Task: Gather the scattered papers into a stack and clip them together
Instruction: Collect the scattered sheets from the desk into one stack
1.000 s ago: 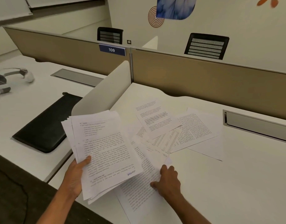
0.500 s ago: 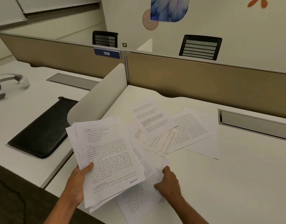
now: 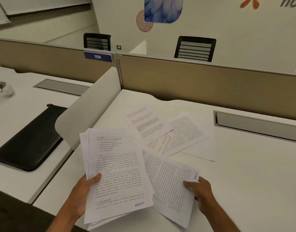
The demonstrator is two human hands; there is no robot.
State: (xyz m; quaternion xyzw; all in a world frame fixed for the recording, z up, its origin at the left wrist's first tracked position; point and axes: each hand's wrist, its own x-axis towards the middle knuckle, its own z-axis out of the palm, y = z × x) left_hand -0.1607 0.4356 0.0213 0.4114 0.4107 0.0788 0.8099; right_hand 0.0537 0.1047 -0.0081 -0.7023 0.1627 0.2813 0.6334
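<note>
My left hand point(image 3: 83, 193) grips a fanned stack of printed papers point(image 3: 117, 174) by its left edge, held above the near edge of the white desk point(image 3: 244, 181). A single printed sheet point(image 3: 169, 185) is pinched at its right corner by my right hand point(image 3: 200, 191), lifted off the desk and tucked under the stack's right side. Several loose sheets point(image 3: 182, 133) lie overlapping farther back on the desk, one with bold text point(image 3: 147, 123) on top. No clip is visible.
A curved white divider point(image 3: 87, 111) separates this desk from the left one, where a black folder point(image 3: 30, 139) lies. A tan partition point(image 3: 194, 81) with a "109" plate point(image 3: 98, 56) runs along the back. A grey cable slot point(image 3: 257, 123) sits at the right.
My right hand was pressing on a sheet lying on the desk; it has now taken hold of that sheet, lifted it and shifted right. The stack in my left hand stayed put.
</note>
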